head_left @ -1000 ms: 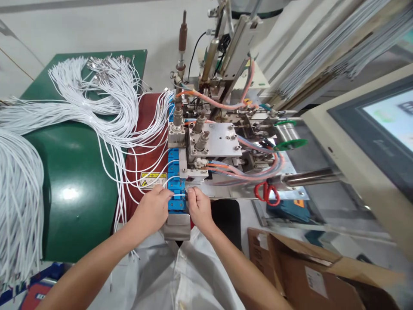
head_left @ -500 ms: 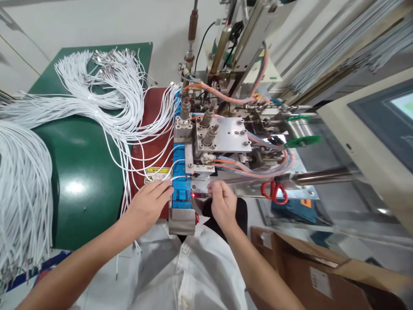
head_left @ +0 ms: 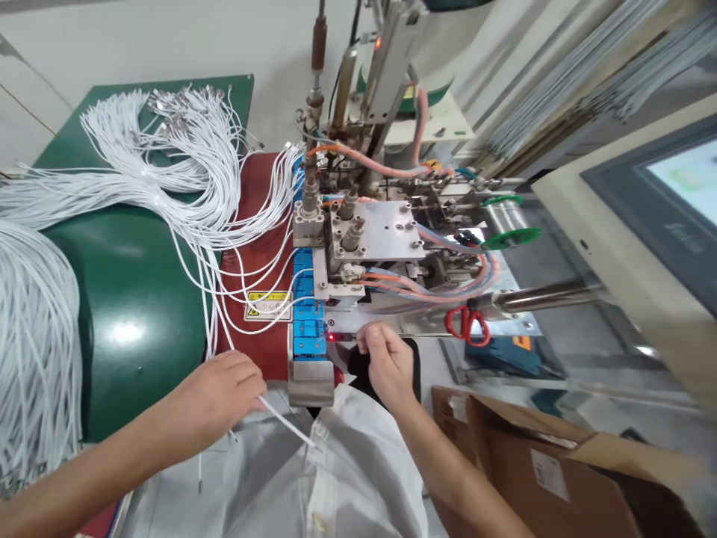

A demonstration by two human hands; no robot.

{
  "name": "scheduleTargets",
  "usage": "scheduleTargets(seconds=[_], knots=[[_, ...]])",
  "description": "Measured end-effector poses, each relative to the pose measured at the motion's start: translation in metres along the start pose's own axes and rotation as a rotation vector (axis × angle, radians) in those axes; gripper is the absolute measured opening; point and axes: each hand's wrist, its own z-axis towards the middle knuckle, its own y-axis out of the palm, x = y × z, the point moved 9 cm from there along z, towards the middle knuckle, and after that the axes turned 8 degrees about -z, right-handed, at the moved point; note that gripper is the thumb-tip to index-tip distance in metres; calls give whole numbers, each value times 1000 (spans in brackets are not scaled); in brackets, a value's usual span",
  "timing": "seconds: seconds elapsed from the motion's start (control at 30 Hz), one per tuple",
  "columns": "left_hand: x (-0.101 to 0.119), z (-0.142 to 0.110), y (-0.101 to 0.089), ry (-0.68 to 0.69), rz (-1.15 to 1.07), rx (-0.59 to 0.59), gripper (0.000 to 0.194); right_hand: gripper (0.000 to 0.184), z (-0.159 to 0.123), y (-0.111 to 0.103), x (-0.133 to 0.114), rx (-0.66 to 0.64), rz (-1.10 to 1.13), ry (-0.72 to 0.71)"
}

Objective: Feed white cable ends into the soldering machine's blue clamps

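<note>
One white cable (head_left: 287, 422) now sits pinched in my left hand (head_left: 229, 385), which has shifted nearer and left of the blue blocks (head_left: 309, 329), so I judge it unseated. My right hand (head_left: 388, 365) is right of them, pressed together; contents I cannot tell.

Red scissors (head_left: 467, 321), cardboard box (head_left: 498, 452), pale wall (head_left: 196, 41)

Cool, fairly bright light fell evenly, leaving round white glare on the green tabletop (head_left: 151, 258) and soft shadows. A small red lamp (head_left: 331, 337) glowed. The screen (head_left: 686, 183) looked washed out. Toward the edges, wide-angle distortion stretched the box (head_left: 520, 456) and wires (head_left: 39, 336), which blurred; the machine (head_left: 386, 232), mid-frame, was sharper.
</note>
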Motion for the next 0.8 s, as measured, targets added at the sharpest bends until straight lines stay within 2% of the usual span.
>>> scheduleTargets(seconds=[0.1,0.2,0.27,0.33,0.4,0.5,0.6,0.7,0.8], knots=[[13,22,2,-8,-67,96,18,39,-12,7,-3,-115,61,-36],[24,41,5,-20,-144,172,20,42,-24,7,-9,-188,234,-62],[30,50,7,-40,-196,202,21,34,-27,0,-14,-150,277,-56],[35,57,10,-69,-272,213,23,20,-24,-6,-21,-107,206,-60],[40,63,13,-103,-387,213,27,11,-21,-5,-32,-126,101,-107],[38,69,17,-191,-569,260,21,10,-18,1,-46,-180,57,-183],[28,70,17,-275,-663,345,12,16,-17,-2,-38,-79,156,-94],[24,69,19,-280,-664,371,13,15,-20,-3,-31,7,157,-40],[25,68,19,-247,-622,360,15,8,-19,3,-40,-25,23,-114]])
